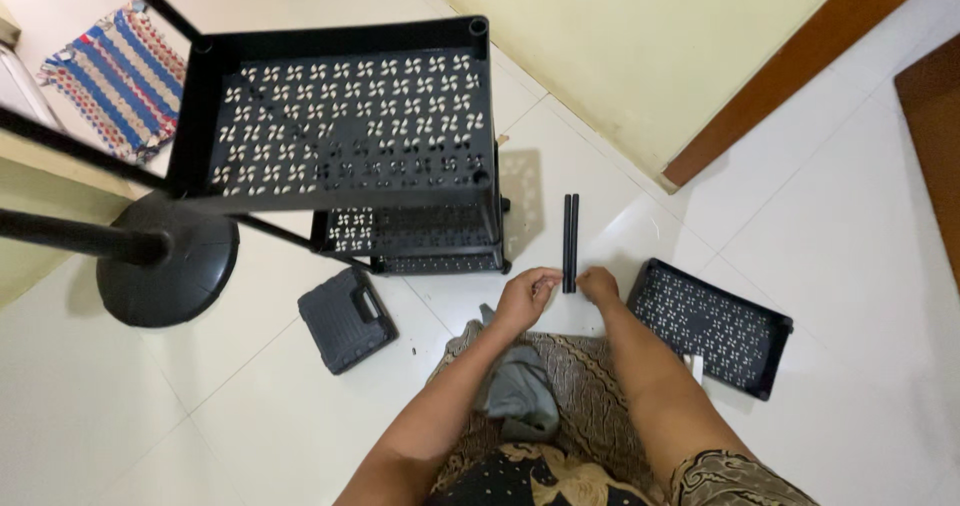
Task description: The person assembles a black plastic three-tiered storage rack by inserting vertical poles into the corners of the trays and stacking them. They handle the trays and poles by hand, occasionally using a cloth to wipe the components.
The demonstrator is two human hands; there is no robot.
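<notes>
Left hand (pixel 524 296) sits low on the white tiled floor (pixel 820 266), fingers curled in toward the near end of two black tubes (pixel 570 243); they seem to pinch the tip, though I cannot tell how firm that hold is. Right hand (pixel 600 284) is just across, fingers bent at the same end from the other side, touching or almost so. The tubes lie side by side, pointing away from the person.

Risk right here: both are round and loose on smooth tile. A nudge from either hand could roll one off, and if only the very tip is gripped, the far end may swing or drop on lifting.

Just beside the right forearm lies a loose perforated black tray (pixel 712 328), close enough for an elbow to knock. To the left, a small dark case (pixel 345 318) rests on the floor.

Further out stands the black tiered rack (pixel 345 116), its top shelf looming large. A swinging tube could strike it. Beside it a round black stand base (pixel 168 271), and far off a striped mat (pixel 115 71).
</notes>
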